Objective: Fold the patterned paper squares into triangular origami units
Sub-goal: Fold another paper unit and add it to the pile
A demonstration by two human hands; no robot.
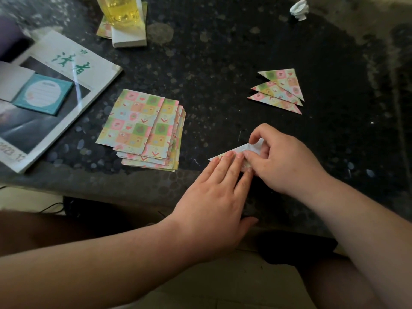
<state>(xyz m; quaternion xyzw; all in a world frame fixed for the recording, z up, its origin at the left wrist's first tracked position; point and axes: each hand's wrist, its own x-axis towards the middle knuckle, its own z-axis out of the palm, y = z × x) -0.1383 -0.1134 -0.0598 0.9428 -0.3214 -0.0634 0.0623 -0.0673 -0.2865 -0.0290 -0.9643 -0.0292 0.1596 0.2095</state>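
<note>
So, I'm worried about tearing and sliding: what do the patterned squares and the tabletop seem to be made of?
Patterned squares: thin printed paper, matte; the stack's edges fan out thinly, and the folded triangles hold sharp creases. Tabletop: probably polished dark stone, speckled with pale flecks and a dull sheen, or an imitation.

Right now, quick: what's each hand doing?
The left hand is open, its straight fingers pressing the paper down on the table.
The right hand is closed, pinching a fold of the paper.
</note>
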